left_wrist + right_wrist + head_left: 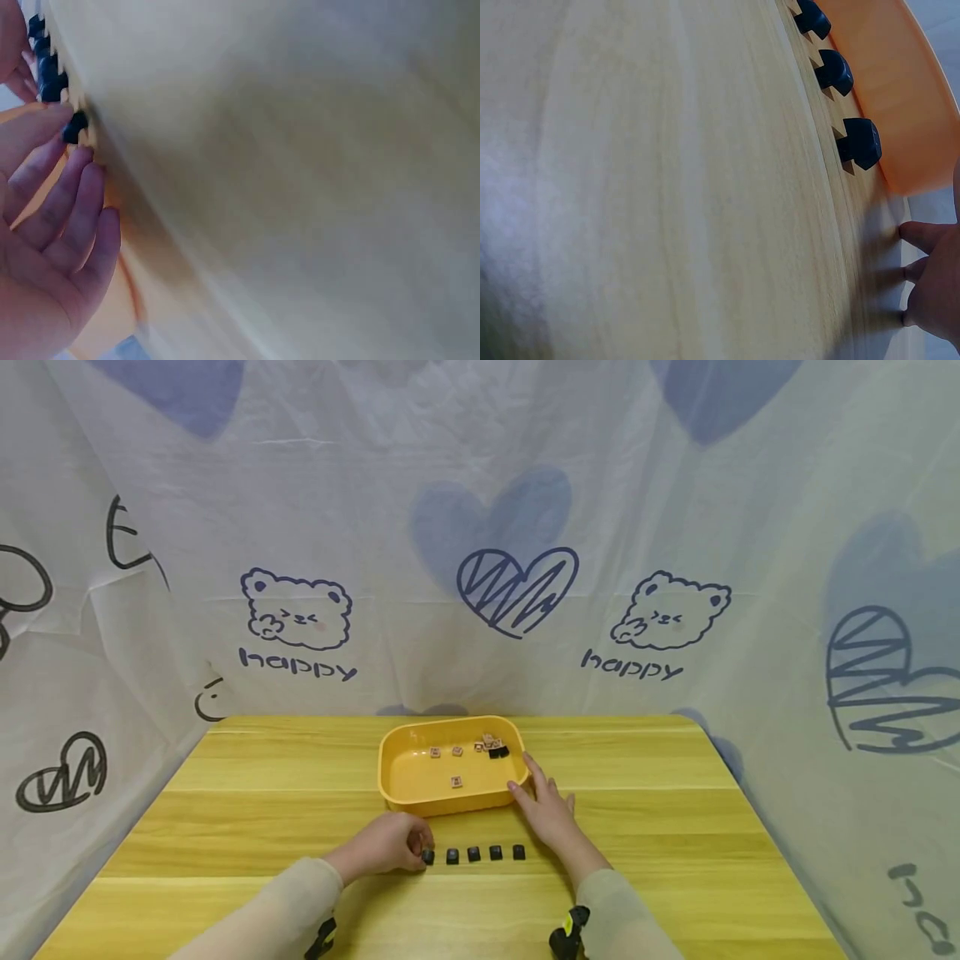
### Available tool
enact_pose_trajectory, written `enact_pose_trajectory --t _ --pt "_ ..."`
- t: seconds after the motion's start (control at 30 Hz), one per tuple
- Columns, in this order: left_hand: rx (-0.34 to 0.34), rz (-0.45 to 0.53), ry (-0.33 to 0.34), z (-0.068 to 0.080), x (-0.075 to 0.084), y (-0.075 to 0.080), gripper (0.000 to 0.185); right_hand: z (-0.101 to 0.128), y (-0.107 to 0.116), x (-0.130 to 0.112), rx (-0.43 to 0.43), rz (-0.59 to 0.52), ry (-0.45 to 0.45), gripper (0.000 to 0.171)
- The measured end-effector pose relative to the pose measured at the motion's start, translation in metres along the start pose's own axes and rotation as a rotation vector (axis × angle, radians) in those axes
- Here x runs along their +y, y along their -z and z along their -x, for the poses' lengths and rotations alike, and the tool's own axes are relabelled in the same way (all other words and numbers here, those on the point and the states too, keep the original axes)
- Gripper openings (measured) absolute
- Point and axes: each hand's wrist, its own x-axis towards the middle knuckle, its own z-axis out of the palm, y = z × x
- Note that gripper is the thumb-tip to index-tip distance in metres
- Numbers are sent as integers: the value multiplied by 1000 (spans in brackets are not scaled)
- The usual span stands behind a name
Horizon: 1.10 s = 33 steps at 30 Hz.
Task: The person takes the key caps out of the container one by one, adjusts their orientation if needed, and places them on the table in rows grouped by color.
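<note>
A row of several small black keycaps point(474, 853) lies on the table in front of a yellow tray point(420, 808). My left hand point(386, 845) is at the row's left end, its thumb and fingertips pinching the leftmost keycap point(428, 857). In the left wrist view that keycap point(75, 127) shows between thumb and fingers. My right hand point(551, 814) touches the tray's right front corner, thumb and forefinger spread along it. In the right wrist view, other fingers point(928, 236) reach down to the tabletop, beside the end keycap point(861, 142).
Inside the tray lie several small light square pieces point(457, 782), some heaped at the right, with black pieces point(498, 752) beside them. The wood-grain table point(262, 793) runs back to a hanging printed cloth point(420, 635).
</note>
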Motion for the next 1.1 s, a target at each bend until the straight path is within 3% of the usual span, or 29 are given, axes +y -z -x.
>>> enact_pose_trajectory --t 0.23,0.47,0.7,0.87,1.1 --pt "-56 49 -22 -2 9 16 24 0 1 -1 -2 4 0 69" --pt "-50 -27 -106 -12 26 32 26 0 2 0 -2 1 1 73" --pt "-47 -95 -155 -30 40 50 25 0 1 1 -5 1 2 77" --pt "-83 -144 -202 -46 49 62 25 -1 0 2 -3 8 0 74" --pt "-139 -170 -218 -67 58 75 22 -2 -1 2 -1 4 5 69"
